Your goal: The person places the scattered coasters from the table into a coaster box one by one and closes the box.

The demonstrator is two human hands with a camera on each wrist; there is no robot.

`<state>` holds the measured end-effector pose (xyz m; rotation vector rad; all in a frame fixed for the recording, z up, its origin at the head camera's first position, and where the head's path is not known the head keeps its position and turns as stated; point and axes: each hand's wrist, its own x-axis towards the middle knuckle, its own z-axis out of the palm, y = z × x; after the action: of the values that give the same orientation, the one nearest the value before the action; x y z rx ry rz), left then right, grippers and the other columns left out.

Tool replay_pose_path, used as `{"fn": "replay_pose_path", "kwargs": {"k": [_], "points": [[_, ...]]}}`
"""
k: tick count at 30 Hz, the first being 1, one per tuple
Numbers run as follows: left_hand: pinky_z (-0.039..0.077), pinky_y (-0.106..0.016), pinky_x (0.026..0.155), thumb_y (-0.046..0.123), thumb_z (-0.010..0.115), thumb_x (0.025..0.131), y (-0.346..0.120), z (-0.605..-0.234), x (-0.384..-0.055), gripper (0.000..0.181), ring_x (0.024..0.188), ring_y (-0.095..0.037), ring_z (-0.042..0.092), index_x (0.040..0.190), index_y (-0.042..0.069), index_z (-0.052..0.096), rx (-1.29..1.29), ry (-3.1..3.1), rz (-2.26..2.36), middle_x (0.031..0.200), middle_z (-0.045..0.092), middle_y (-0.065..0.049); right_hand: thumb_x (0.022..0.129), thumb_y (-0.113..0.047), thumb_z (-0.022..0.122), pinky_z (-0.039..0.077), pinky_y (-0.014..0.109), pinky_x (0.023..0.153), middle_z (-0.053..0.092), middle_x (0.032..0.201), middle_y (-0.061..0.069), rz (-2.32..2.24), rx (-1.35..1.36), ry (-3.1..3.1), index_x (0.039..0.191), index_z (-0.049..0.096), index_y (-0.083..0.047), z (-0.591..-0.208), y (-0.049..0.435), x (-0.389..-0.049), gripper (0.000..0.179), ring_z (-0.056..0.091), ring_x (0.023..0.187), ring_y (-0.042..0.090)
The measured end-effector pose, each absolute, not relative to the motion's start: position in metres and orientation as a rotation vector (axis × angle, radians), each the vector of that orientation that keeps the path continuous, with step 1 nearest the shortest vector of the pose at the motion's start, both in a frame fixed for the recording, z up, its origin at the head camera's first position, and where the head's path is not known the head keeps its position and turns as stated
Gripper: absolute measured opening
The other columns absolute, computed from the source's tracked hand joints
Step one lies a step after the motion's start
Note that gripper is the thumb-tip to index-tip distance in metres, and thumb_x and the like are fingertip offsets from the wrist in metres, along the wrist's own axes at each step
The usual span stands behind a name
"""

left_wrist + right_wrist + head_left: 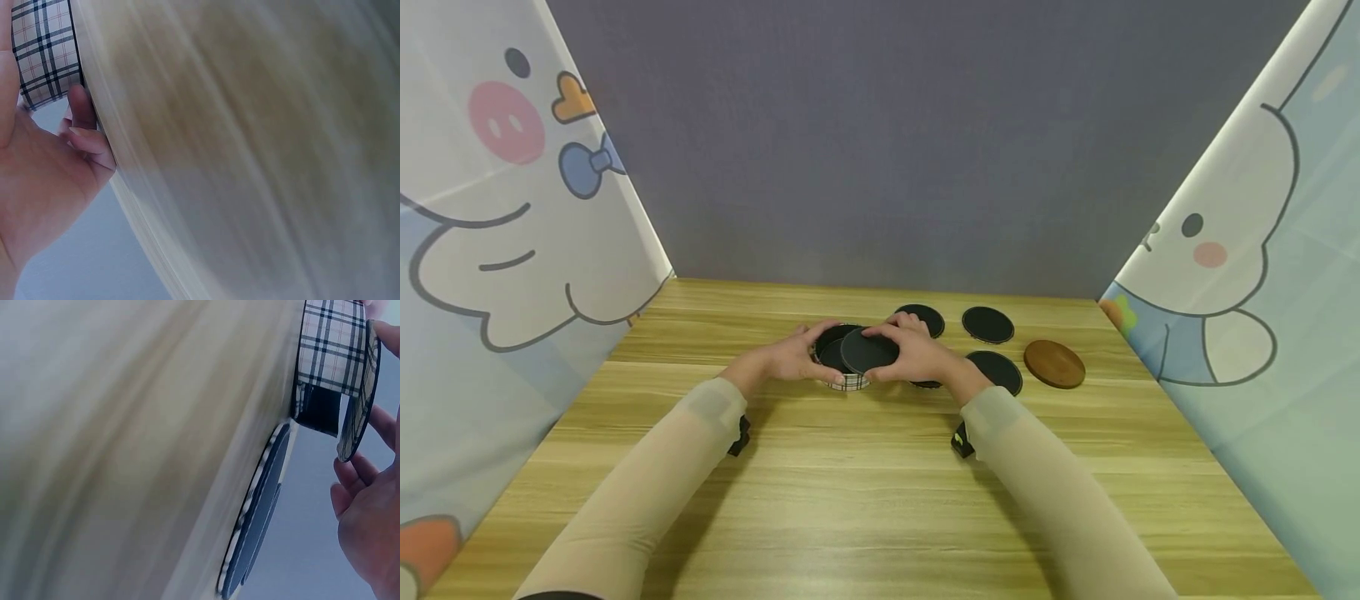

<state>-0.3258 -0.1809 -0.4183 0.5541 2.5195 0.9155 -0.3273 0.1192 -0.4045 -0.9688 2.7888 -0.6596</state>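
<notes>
The left hand (792, 357) curls round the side of a plaid round holder (850, 382), which stands on the desk (850, 500) between the two hands. The right hand (916, 352) pinches a black-topped coaster (869, 352) by its edge, tilted over the right part of the holder's open top; its underside is plaid. One dark disc (927, 319) lies just beyond the right hand, another shows partly beneath it, and two more lie to its right, the nearer one beside the wrist. Farther right of that hand sits a brown disc (1054, 364).
</notes>
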Motion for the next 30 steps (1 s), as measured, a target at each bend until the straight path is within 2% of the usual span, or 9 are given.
{"fn": "replay_pose_path", "kwargs": {"k": [5, 14, 22, 30], "points": [[0.029, -0.077, 0.124, 0.068, 0.085, 0.088, -0.18, -0.417, -0.325, 0.121, 0.162, -0.057, 0.022, 0.177, 0.039, 0.01, 0.555, 2.518, 0.912, 0.178, 0.004, -0.031, 0.092, -0.063, 0.078, 0.031, 0.062, 0.121, 0.044, 0.161, 0.012, -0.623, -0.964, 2.787, 0.163, 0.054, -0.034, -0.406, 0.109, -0.333, 0.08, 0.038, 0.146, 0.036], [0.031, -0.08, 0.119, 0.079, 0.081, 0.083, -0.181, -0.411, -0.323, 0.125, 0.159, -0.063, 0.021, 0.177, 0.039, 0.01, 0.58, 2.5, 0.898, 0.175, 0.003, -0.037, 0.093, -0.06, 0.08, 0.028, 0.065, 0.125, 0.04, 0.168, 0.012, -0.631, -0.959, 2.747, 0.164, 0.054, -0.033, -0.403, 0.097, -0.336, 0.08, 0.033, 0.155, 0.038], [0.03, -0.079, 0.122, 0.066, 0.084, 0.09, -0.179, -0.412, -0.322, 0.12, 0.162, -0.061, 0.021, 0.178, 0.035, 0.009, 0.565, 2.509, 0.907, 0.177, 0.002, -0.034, 0.093, -0.056, 0.083, 0.021, 0.069, 0.13, 0.04, 0.17, 0.011, -0.661, -0.983, 2.699, 0.164, 0.054, -0.03, -0.399, 0.092, -0.339, 0.082, 0.032, 0.158, 0.038], [0.032, -0.075, 0.122, 0.062, 0.085, 0.091, -0.179, -0.413, -0.322, 0.118, 0.157, -0.057, 0.03, 0.178, 0.036, 0.01, 0.567, 2.514, 0.915, 0.174, 0.014, -0.032, 0.093, -0.057, 0.084, 0.011, 0.072, 0.133, 0.035, 0.175, 0.011, -0.692, -0.987, 2.654, 0.165, 0.052, -0.029, -0.4, 0.091, -0.341, 0.084, 0.026, 0.164, 0.039]]}}
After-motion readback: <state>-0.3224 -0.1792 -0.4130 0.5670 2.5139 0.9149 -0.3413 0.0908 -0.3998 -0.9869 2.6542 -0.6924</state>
